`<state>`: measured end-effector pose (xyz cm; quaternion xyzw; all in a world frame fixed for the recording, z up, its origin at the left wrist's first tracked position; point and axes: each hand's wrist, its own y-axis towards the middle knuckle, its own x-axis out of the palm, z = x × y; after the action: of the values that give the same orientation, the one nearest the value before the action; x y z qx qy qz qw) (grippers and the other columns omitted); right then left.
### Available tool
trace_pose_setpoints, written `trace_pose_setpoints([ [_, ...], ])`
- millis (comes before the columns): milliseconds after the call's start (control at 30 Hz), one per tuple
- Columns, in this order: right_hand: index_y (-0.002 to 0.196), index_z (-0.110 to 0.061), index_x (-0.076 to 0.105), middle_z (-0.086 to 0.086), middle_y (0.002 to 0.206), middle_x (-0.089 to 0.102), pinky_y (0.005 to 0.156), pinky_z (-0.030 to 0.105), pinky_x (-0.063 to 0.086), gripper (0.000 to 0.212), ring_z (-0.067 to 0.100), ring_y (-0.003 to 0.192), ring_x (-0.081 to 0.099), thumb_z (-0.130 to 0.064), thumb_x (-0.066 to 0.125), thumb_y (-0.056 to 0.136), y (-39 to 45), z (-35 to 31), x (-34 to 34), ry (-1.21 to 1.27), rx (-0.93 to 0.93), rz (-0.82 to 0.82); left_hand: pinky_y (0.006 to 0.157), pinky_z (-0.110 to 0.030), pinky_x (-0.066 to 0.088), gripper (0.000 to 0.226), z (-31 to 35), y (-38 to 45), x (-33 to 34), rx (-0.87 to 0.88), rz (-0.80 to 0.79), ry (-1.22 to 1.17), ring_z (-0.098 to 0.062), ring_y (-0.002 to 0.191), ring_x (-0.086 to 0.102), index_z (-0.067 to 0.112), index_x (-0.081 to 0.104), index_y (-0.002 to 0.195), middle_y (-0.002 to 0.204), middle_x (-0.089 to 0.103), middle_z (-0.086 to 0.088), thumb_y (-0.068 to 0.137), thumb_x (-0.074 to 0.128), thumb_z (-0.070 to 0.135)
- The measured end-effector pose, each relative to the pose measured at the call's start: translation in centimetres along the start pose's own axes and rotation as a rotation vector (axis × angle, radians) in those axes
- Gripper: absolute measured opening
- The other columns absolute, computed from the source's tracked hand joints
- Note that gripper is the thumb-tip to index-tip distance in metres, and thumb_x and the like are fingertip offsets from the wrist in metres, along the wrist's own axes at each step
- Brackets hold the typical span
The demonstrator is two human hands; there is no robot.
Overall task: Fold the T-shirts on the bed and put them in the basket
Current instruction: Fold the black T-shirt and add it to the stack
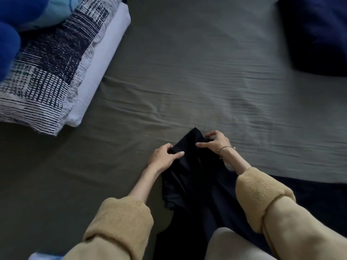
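A black T-shirt (189, 177) lies bunched on the grey-green bed sheet (187, 72), stretching from the middle of the view down toward my body. My left hand (163, 156) grips its upper left edge, thumb laid over the cloth. My right hand (216, 140), with a thin bracelet at the wrist, pinches the upper right edge beside it. Both hands hold the top of the shirt close together. No basket is in view.
A patterned navy-and-white pillow (43, 72) on a white one (105, 59) lies at the left, with blue cloth (28, 12) above it. A dark blue cushion or blanket (319, 34) sits at the top right. More dark fabric (319, 199) lies at the right.
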<state>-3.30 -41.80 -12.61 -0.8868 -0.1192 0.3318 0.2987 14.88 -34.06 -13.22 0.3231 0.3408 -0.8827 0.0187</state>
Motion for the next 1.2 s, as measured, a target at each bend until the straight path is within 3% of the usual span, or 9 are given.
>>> trace_pose_setpoints([
  [100,0.112,-0.015,0.066,0.001,0.107,0.064,0.106,0.041,0.035,0.04,0.022,0.111,0.057,-0.033,0.074,0.078,1.0,-0.3,-0.1,-0.117,-0.067,-0.051,0.089,-0.035,0.043,0.021,-0.4,0.3,0.2,0.021,0.061,0.043,-0.028,0.109,0.057,0.018,0.059,0.102,0.111,0.065,-0.006,0.095,0.051,0.036],
  [200,0.095,-0.016,0.062,-0.004,0.085,0.054,0.079,0.024,0.037,0.015,0.017,0.087,0.051,-0.028,0.066,0.086,1.7,-0.6,-0.5,-0.115,-0.232,-0.065,0.084,-0.03,0.038,0.025,-0.4,0.5,-0.1,0.041,0.097,0.025,-0.029,0.115,0.054,0.009,0.058,0.113,0.119,0.063,-0.011,0.099,0.045,0.026],
  [367,0.11,-0.006,0.05,0.011,0.111,0.059,0.088,0.037,0.042,0.026,0.028,0.103,0.056,-0.026,0.055,0.094,2.4,-0.8,0.6,-0.221,-0.403,-0.003,0.066,-0.03,0.025,0.03,-0.8,1.5,-0.3,0.087,0.068,0.055,-0.033,0.096,0.055,0.017,0.038,0.072,0.094,0.06,-0.02,0.101,0.039,0.021],
  [467,0.116,-0.005,0.044,0.015,0.115,0.061,0.086,0.04,0.045,0.038,0.035,0.106,0.057,-0.036,0.05,0.095,2.4,-1.0,1.7,-0.331,-0.41,0.021,0.063,-0.029,0.022,0.035,-0.8,1.4,-0.4,0.093,0.052,0.032,-0.026,0.081,0.046,0.018,0.03,0.067,0.072,0.048,-0.008,0.102,0.036,0.018],
  [567,0.119,-0.008,0.047,0.01,0.119,0.061,0.087,0.038,0.044,0.04,0.031,0.11,0.056,-0.038,0.052,0.094,2.8,-1.3,2.2,-0.44,-0.403,0.051,0.063,-0.03,0.022,0.029,-0.8,1.2,-0.6,0.104,0.028,0.04,-0.027,0.083,0.047,0.015,0.037,0.073,0.081,0.053,-0.017,0.102,0.034,0.017],
  [700,0.091,-0.02,0.048,-0.004,0.097,0.062,0.099,0.043,0.04,0.016,0.025,0.102,0.06,-0.008,0.058,0.087,3.5,-1.5,2.5,-0.052,-0.443,0.018,0.081,-0.03,0.035,0.022,-1.5,1.5,-0.8,0.097,-0.034,-0.028,-0.028,0.099,0.053,0.01,0.053,0.107,0.098,0.062,-0.009,0.102,0.032,0.013],
  [800,0.09,-0.028,0.046,-0.014,0.099,0.059,0.104,0.03,0.021,0.017,0.007,0.095,0.054,-0.027,0.063,0.087,3.3,-2.3,2.7,0.091,-0.344,-0.037,0.076,-0.03,0.035,0.018,-2.1,2.2,-0.8,0.104,-0.069,-0.071,-0.019,0.083,0.048,0.019,0.048,0.097,0.079,0.054,-0.001,0.1,0.033,0.01],
  [933,0.094,-0.028,0.045,-0.009,0.093,0.063,0.101,0.036,0.026,0.024,-0.003,0.07,0.05,-0.027,0.067,0.085,3.8,-2.9,3.5,0.047,-0.443,0.088,0.081,-0.032,0.038,0.018,-2.4,2.4,-0.7,0.099,-0.069,-0.095,-0.02,0.084,0.049,0.015,0.049,0.107,0.089,0.057,-0.006,0.101,0.033,0.011],
  [1200,0.106,-0.017,0.056,-0.009,0.099,0.059,0.086,0.029,0.022,0.014,0.015,0.103,0.055,-0.02,0.054,0.092,3.7,-3.3,4.6,-0.049,-0.438,0.231,0.082,-0.028,0.034,0.017,-2.1,1.4,-0.4,0.104,0.034,-0.159,-0.017,0.093,0.048,0.014,0.049,0.11,0.099,0.054,-0.001,0.101,0.035,0.015],
])
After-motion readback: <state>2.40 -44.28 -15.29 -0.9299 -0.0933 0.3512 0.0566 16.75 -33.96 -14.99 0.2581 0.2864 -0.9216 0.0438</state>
